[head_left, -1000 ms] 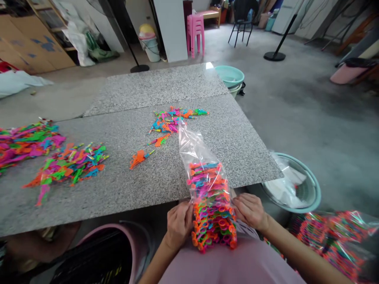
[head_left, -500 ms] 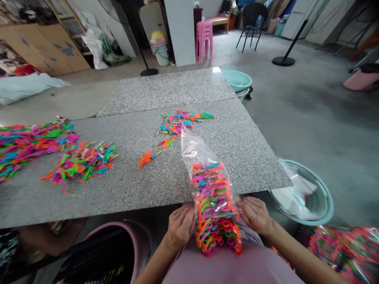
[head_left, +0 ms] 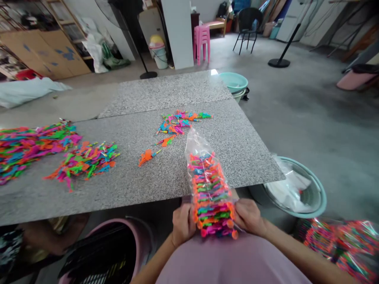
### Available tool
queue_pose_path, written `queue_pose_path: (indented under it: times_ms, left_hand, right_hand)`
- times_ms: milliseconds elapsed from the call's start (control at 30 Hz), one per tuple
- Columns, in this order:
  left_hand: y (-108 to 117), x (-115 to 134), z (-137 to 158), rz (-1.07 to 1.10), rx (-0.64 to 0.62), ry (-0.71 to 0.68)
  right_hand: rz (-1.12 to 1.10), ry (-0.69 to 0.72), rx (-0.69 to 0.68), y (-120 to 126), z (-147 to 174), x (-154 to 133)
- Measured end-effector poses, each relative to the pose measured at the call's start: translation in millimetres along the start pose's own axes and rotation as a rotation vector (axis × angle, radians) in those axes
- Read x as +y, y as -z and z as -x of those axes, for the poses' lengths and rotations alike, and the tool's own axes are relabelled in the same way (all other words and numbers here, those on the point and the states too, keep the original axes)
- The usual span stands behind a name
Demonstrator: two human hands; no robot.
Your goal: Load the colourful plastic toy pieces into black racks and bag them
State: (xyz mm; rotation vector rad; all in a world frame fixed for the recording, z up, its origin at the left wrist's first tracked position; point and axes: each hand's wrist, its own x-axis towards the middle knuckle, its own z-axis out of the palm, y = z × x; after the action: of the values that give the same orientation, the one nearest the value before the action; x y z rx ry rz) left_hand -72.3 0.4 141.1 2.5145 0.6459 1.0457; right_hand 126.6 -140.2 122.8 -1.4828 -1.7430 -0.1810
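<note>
A clear plastic bag point(head_left: 197, 141) lies over the table's front edge, its closed tip pointing away from me. Inside it is a stacked bundle of colourful plastic toys point(head_left: 211, 189) with round orange ends, the near end level with the bag's mouth. My left hand point(head_left: 182, 223) is closed on the bag's left edge. On the opposite side, my right hand point(head_left: 248, 216) pinches the bag's right edge. Beyond the bag's tip lie several loose toys point(head_left: 177, 125) in orange, blue, pink and green.
A small toy pile point(head_left: 87, 159) and a larger heap point(head_left: 32, 148) cover the left of the speckled table point(head_left: 124, 185). Below stand a pink bin point(head_left: 134, 236) and a teal basket point(head_left: 321, 197). Filled bags point(head_left: 340, 240) lie lower right. Another person's arm point(head_left: 53, 234) shows lower left.
The toy bundle sits deeper in the bag, with less of it sticking out at the near end. Both hands still hold the bag's sides.
</note>
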Motion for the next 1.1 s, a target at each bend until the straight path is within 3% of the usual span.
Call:
queue_pose_path:
  times_ms: [167, 233, 333, 433, 500, 600, 733, 800, 933, 1100]
  left_hand:
    - [42.1, 7.5, -97.3, -0.063, -0.017, 0.016]
    - [63.9, 11.9, -130.5, 0.004, -0.121, 0.084]
    - [82.8, 15.7, -161.4, 0.370, -0.391, 0.254]
    - [82.9, 12.8, -178.5, 0.481, -0.474, 0.329]
    - [81.6, 11.8, -186.2, 0.418, -0.434, 0.339]
    - [86.5, 19.3, -191.2, 0.276, -0.331, 0.315]
    - [89.9, 32.5, -190.0, 0.021, -0.081, 0.250]
    - [83.7, 32.3, -192.3, -0.055, -0.015, 0.224]
    - [64.4, 21.4, -205.6, -0.115, -0.003, 0.205]
    - [43.1, 7.6, -218.8, -0.269, 0.073, 0.194]
  right_hand:
    - [-0.143, -0.399, -0.074, 53.4, -102.2, 19.8]
    - [-0.275, -0.483, -0.155, 74.9, -135.7, 26.7]
    - [-0.355, -0.499, -0.202, 94.6, -166.0, 31.7]
    - [-0.311, -0.447, -0.217, 99.8, -180.5, 30.8]
    - [-0.270, -0.425, -0.222, 99.1, -186.3, 26.6]
    - [-0.085, -0.395, -0.121, 96.5, -191.5, 17.0]
    - [0.126, -0.337, 0.001, 91.0, -197.9, 13.8]
    - [0.142, -0.329, 0.014, 87.7, -202.9, 21.3]
    - [0.181, -0.298, 0.018, 79.5, -212.7, 47.8]
    - [0.512, -0.364, 0.132, 56.6, -216.3, 77.6]
